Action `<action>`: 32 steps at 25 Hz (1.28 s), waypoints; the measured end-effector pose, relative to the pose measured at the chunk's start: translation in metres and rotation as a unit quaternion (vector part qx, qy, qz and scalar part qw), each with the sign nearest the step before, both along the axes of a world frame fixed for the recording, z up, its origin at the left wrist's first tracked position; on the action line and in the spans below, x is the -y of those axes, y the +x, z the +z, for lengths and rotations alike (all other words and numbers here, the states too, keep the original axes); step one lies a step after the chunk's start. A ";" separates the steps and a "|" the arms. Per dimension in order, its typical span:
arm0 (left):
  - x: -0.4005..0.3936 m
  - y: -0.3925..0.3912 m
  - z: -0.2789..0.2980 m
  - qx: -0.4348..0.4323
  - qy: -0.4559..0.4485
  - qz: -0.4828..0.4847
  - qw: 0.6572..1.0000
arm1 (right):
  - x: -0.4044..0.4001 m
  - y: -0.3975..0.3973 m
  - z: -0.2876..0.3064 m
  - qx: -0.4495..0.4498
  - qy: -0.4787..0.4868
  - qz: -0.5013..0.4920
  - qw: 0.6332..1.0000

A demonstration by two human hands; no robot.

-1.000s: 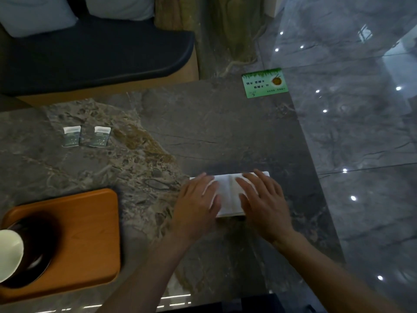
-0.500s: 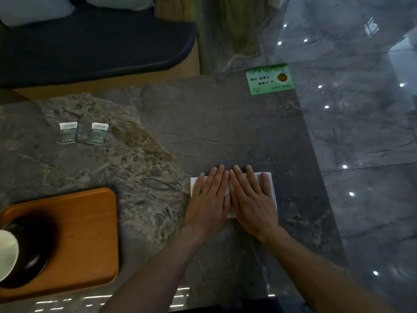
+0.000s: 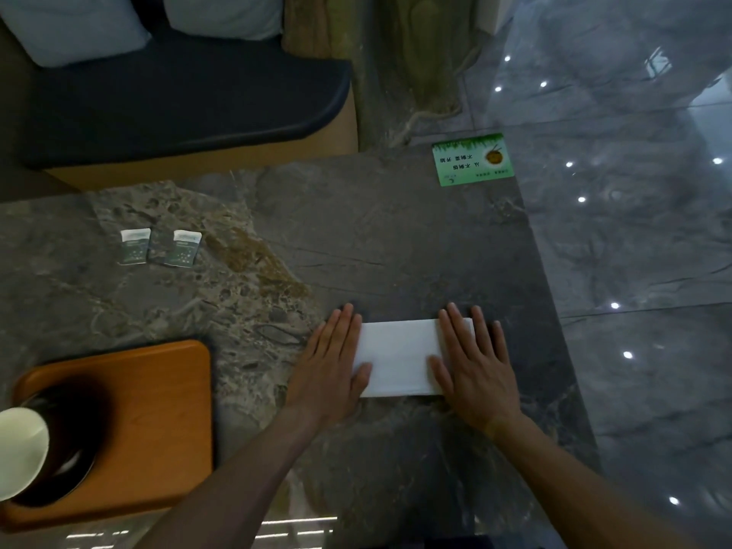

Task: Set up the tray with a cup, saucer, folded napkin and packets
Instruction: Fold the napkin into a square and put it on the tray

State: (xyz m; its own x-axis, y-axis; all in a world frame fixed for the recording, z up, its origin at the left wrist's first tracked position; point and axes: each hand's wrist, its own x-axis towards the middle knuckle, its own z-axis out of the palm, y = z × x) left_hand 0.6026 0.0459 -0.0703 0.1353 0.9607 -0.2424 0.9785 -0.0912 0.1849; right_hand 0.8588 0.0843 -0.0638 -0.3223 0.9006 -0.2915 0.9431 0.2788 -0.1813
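Observation:
A white folded napkin (image 3: pixel 398 356) lies flat on the marble table, near its right edge. My left hand (image 3: pixel 332 366) rests flat with straight fingers on the napkin's left end. My right hand (image 3: pixel 475 366) lies flat on its right end. An orange wooden tray (image 3: pixel 158 410) sits at the lower left. On it stands a dark saucer (image 3: pixel 75 461) with a pale cup (image 3: pixel 18 449), partly cut off by the frame. Two small packets (image 3: pixel 134 247) (image 3: pixel 182 247) lie side by side on the table, beyond the tray.
A green card (image 3: pixel 473 159) lies at the table's far right corner. The table's right edge drops to a glossy floor (image 3: pixel 633 251). A bench with a dark cushion (image 3: pixel 178 93) and pale pillows stands behind the table.
Both hands were side by side over the napkin's middle half a second ago. They have slid apart to its two ends, uncovering the white middle.

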 end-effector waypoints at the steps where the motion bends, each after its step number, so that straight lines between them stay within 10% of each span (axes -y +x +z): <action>1: 0.000 0.000 0.002 0.004 -0.005 0.003 1.000 | 0.000 0.000 0.001 0.003 -0.007 0.002 1.000; 17: -0.051 0.001 0.063 0.013 -0.188 0.156 0.970 | 0.013 0.050 0.011 0.028 -0.065 -0.012 0.997; 27: -0.002 0.016 0.089 0.348 -0.185 0.377 0.838 | 0.020 0.049 0.009 0.037 -0.022 -0.013 0.999; 32: -0.006 0.036 0.102 0.343 -0.100 0.386 0.850 | 0.021 0.051 0.003 0.004 0.004 -0.013 1.000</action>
State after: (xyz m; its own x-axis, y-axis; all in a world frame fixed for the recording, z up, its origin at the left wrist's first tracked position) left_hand 0.6381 0.0515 0.0318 -0.3422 0.7763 -0.5294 0.3880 0.6299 0.6728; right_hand 0.9100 0.0630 -0.0605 -0.2969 0.9106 -0.2876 0.9513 0.2560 -0.1716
